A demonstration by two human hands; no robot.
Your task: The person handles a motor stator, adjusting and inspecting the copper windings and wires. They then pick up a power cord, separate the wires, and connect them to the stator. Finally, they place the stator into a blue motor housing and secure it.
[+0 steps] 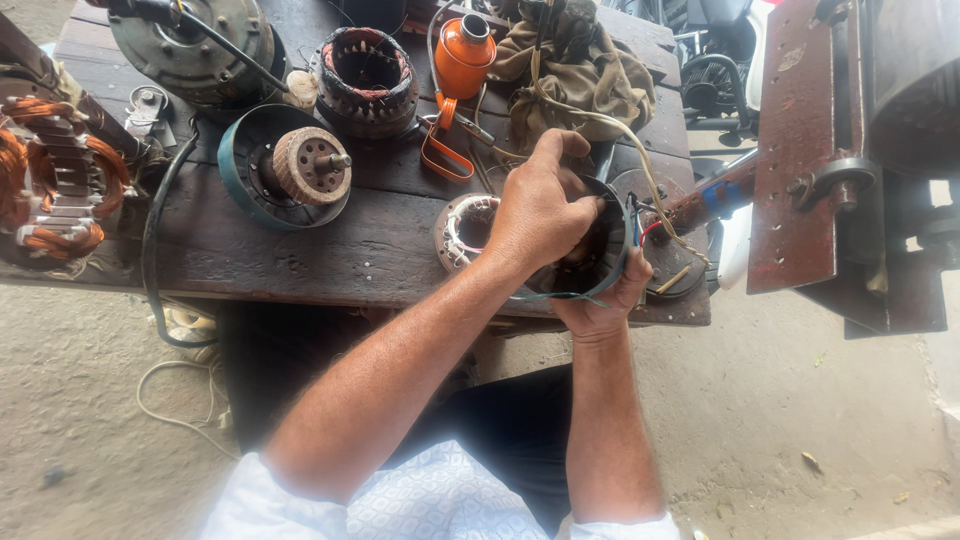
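Note:
My left hand [540,212] rests on top of a dark round motor shell with a blue-green rim [606,252], its fingers curled into the opening. My right hand [598,305] cups the shell from below, at the front edge of the dark wooden table [330,255]. Red, blue and black wires [643,218] stick out at the shell's far right side. A small stator with white windings [462,230] lies on the table just left of my left hand.
On the table are a teal cover with a rotor [288,168], a copper-wound stator [366,72], an orange oil can [462,55], a brown cloth [585,65] and a grey motor housing [190,45]. A rusty metal machine [800,150] stands on the right. Cables [150,260] hang off the left.

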